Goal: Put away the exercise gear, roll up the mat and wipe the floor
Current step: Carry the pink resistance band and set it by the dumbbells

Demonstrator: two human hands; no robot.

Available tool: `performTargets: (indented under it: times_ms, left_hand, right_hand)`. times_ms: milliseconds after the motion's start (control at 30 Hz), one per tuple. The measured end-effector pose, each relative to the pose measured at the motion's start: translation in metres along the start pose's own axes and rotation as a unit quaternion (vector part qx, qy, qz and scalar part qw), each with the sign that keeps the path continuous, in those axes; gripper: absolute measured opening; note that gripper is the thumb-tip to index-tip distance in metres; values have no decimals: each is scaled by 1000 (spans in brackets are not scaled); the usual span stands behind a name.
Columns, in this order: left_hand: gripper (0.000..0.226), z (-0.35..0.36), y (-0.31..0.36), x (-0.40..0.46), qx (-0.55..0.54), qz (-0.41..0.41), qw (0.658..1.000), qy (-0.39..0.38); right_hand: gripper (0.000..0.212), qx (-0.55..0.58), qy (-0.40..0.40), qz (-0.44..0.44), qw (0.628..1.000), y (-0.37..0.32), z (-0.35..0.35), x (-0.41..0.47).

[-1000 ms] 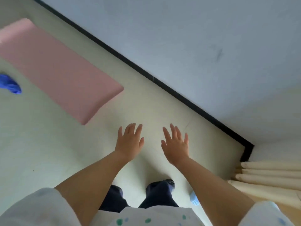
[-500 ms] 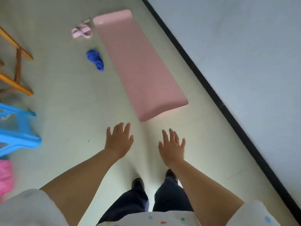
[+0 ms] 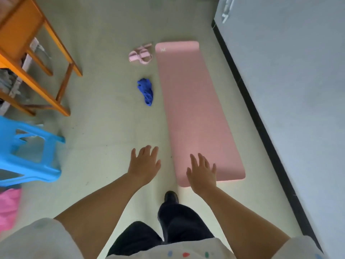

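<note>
The wooden frame [image 3: 35, 58] at upper left is cut off by the picture edge, so its kind cannot be told; grey clutter beneath it is too blurred to identify. The blue plastic stool [image 3: 28, 152] is cropped at the left edge, and a pink object [image 3: 8, 208] below it is only partly in view and unidentifiable. A white fitting on the wall [image 3: 226, 10] at the top is cropped and unclear. One dark shoe [image 3: 170, 196] shows; the other foot is hidden behind the dark trousers.

The pink mat [image 3: 194, 113] lies flat and unrolled on the pale floor [image 3: 104, 113], its long right edge running beside the black skirting strip [image 3: 248, 101] with a narrow band of bare floor between. Its near end lies just ahead of the shoe. The pink exercise band [image 3: 141, 55] lies just beside the mat's far left corner. The blue cloth [image 3: 146, 91] lies crumpled close to the mat's left edge, apart from the band. Open floor runs between the mat and the stool.

A small pale mark sits near the mat's far left corner; it cannot be read.

The left hand [image 3: 144, 164] is released, fingers spread, palm down over bare floor, grasping nothing. The right hand [image 3: 202, 171] is likewise released and spread, over the mat's near left corner; contact cannot be told.
</note>
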State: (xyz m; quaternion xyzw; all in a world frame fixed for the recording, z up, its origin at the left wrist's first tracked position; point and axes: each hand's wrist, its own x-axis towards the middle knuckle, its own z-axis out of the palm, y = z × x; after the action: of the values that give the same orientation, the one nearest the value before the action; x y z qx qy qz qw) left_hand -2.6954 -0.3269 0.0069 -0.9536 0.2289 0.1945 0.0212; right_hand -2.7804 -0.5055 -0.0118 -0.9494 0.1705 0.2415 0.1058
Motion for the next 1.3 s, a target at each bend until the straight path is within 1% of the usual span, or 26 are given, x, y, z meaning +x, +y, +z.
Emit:
performTargets:
  times_ms: [67, 167, 267, 367, 500, 567, 667, 767, 833, 900, 1000, 1133, 1233, 1300]
  left_hand:
    - [52, -23, -17, 34, -13, -18, 1000, 12]
    - [53, -45, -44, 68, -15, -32, 999, 3]
    - [53, -59, -84, 112, -10, -64, 998, -18]
    - [53, -76, -131, 171, -13, -89, 996, -15]
    - [53, -110, -205, 257, -26, -93, 995, -8]
    - [53, -137, -245, 300, -21, -78, 997, -5]
    - [52, -182, -309, 362, -15, -83, 996, 10]
    - [51, -212, -359, 414, -14, -94, 995, -14]
    - [50, -227, -383, 455, -5, -92, 996, -21]
    - [50, -243, -399, 501, 0, -74, 997, -29]
    - [50, -269, -422, 581, 0, -42, 999, -15]
    - [50, -311, -452, 678, -25, -61, 998, -20]
    - [50, -349, -479, 742, -24, -63, 998, 3]
    - [49, -368, -500, 778, -28, -69, 997, -7]
  right_hand:
    - [56, -19, 2, -18, 1000, -9, -30, 47]
    - [56, -28, -12, -38, 999, -37, -63, 102]
    - [56, -45, -27, -78, 996, -77, -91, 160]
    - [56, -56, -20, -97, 993, -118, -113, 225]
    - [57, -55, -33, -71, 995, -179, -149, 315]
    - [57, -45, -46, -51, 997, -210, -168, 354]
    - [57, -37, -58, -39, 997, -258, -202, 410]
    - [57, -20, -76, -32, 996, -295, -232, 458]
    - [58, -12, -79, -20, 997, -310, -249, 495]
    - [58, -20, -85, -8, 996, -321, -269, 540]
    - [60, -14, -69, 0, 998, -341, -301, 620]
    - [61, -12, -75, -12, 997, -370, -358, 721]
    - [58, -26, -64, -21, 997, -392, -405, 789]
    - [57, -25, -71, -24, 997, -409, -432, 828]
